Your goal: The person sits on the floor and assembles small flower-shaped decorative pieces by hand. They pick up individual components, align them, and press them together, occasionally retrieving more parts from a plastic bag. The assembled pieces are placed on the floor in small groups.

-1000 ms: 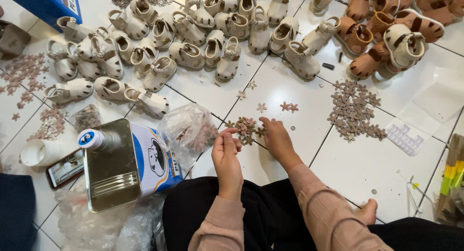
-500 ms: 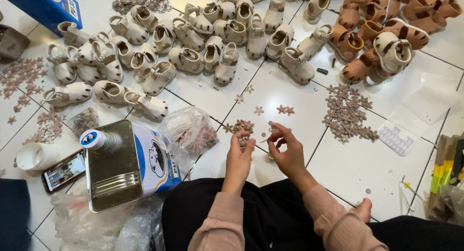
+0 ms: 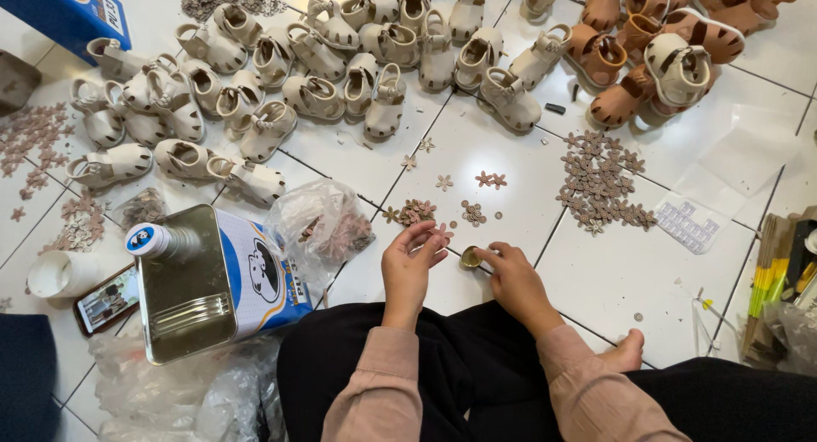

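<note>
The person sits on the white tiled floor [image 3: 511,212] with both hands low in front of the knees. The left hand [image 3: 410,268] is loosely curled, its fingertips pinched together over a small flower-shaped trim piece [image 3: 441,231] — whether it actually grips the piece I cannot tell. The right hand [image 3: 515,276] lies half open with fingers stretched toward a small round brassy cap [image 3: 471,257], touching its rim; the cap sits on the floor between the two hands.

Just beyond the hands lie a little cluster of brown flower pieces [image 3: 414,211] and a few round buttons [image 3: 473,212]. A much larger heap of flower pieces [image 3: 600,182] lies to the right, near a clear blister sheet [image 3: 688,227].

Toward the far edge of the floor a crowd of cream sandals [image 3: 323,59] spreads across the tiles, with tan-brown sandals [image 3: 647,42] at the far right corner. None that I can make out carries a flower on its strap, so by my reading the decorating is at an early stage — the trims are still loose in heaps and the shoes wait bare.

At the near left stands a rectangular metal tin [image 3: 200,280] with a blue-capped spout, a crumpled clear bag [image 3: 319,225] just beside it, and a phone [image 3: 106,299] and white cup [image 3: 59,273] farther left.
</note>
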Tool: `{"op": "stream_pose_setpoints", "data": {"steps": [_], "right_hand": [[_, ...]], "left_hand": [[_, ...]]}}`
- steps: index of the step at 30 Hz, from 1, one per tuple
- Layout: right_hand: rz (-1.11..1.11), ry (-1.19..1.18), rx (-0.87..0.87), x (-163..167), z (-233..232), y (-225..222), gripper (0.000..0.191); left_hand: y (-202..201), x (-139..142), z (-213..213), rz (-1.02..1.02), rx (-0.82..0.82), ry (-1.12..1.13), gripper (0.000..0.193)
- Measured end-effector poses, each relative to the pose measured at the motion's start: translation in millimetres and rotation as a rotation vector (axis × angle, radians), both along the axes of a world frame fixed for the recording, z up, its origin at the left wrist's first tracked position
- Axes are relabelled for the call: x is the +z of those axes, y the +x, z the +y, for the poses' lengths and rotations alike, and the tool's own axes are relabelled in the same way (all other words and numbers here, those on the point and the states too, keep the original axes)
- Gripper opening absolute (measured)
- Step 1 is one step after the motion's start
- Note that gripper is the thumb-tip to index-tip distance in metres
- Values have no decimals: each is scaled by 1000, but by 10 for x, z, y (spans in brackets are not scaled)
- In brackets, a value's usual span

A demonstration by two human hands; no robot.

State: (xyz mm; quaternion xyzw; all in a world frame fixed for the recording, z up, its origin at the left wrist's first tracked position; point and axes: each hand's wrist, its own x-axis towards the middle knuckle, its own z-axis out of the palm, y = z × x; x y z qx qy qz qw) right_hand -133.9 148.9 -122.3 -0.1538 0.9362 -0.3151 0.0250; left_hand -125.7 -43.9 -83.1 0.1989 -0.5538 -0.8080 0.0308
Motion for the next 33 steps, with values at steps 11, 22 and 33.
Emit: {"op": "stream_pose_setpoints", "data": {"steps": [11,22,33], "right_hand": [[134,201,89,29,-117,8,50],[71,215,86,57,-98,-5,53],[-144,-256,-50,125,64,-110,39]], "left_hand": [[8,44,18,0,2,-14,23],[6,11,20,11,2,7,27],[-2,7,-12,-20,15,-7,24]]}}
